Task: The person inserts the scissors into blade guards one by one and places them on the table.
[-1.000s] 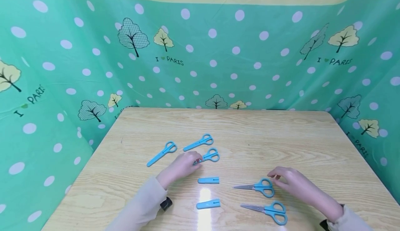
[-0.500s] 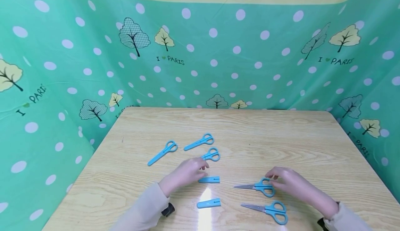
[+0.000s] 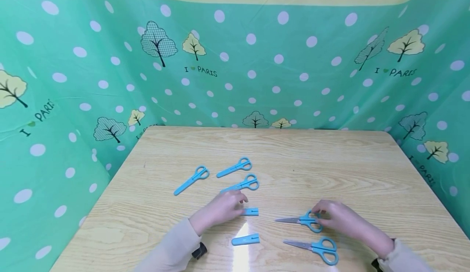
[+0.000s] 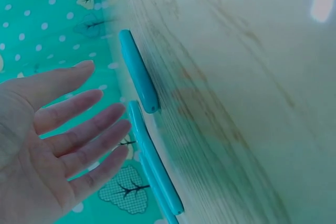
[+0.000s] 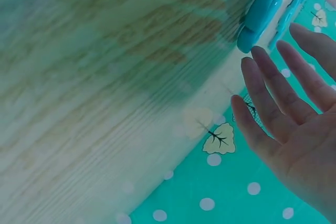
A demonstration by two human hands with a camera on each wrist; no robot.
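My left hand [image 3: 225, 207] is above the table beside a blue scissors sheath [image 3: 251, 212], hiding its left part. The left wrist view shows this hand [image 4: 68, 140] with loosely extended fingers and nothing held. On the right, my right hand [image 3: 339, 218] is at the handle of unsheathed blue scissors [image 3: 304, 220], blade pointing left; its fingers [image 5: 278, 87] are extended in the right wrist view. Contact with the handle is unclear. Nearer me lie a second pair of bare scissors [image 3: 315, 247] and another blue sheath [image 3: 245, 239].
Three sheathed scissors lie farther back on the left: one pair [image 3: 191, 180] leftmost, one [image 3: 234, 167] at the back, one [image 3: 242, 183] just beyond my left hand. The wooden table [image 3: 349, 161] meets a green dotted curtain [image 3: 264, 72] at its far edge.
My left hand has left the nearest sheathed scissors and come toward me and slightly right, to the far loose sheath. My right hand has shifted slightly left onto the scissors' handle area.
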